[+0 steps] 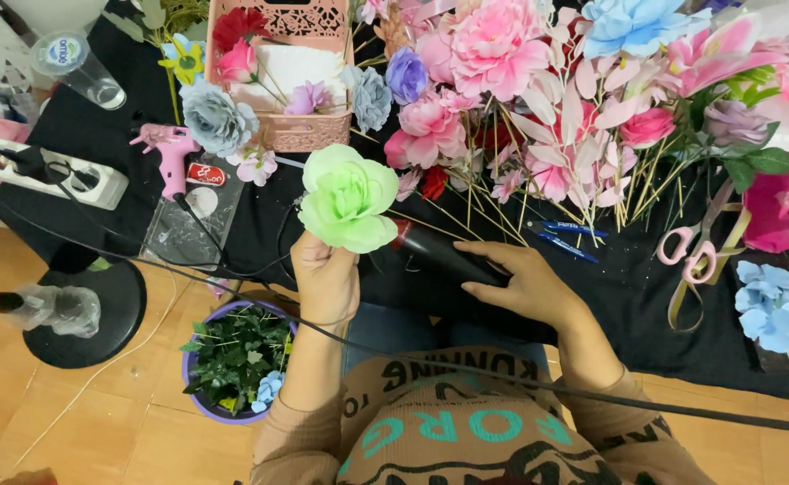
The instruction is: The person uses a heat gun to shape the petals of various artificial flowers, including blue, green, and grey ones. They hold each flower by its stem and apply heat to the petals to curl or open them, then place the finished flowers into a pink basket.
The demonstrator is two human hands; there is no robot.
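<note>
Seen from above, the left hand (324, 274) has its fingers clamped on the stem of a green paper flower (348, 198), raised over the black-draped desk (628, 296). The right hand (525, 286) grips a black heat tool (444, 254) lying there. Its nozzle near the petals could likely scorch them; its cord (502, 377) might snag.

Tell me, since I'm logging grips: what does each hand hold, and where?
Left hand grips the green paper flower just beneath its bloom; right hand lies on the black tool.
</note>
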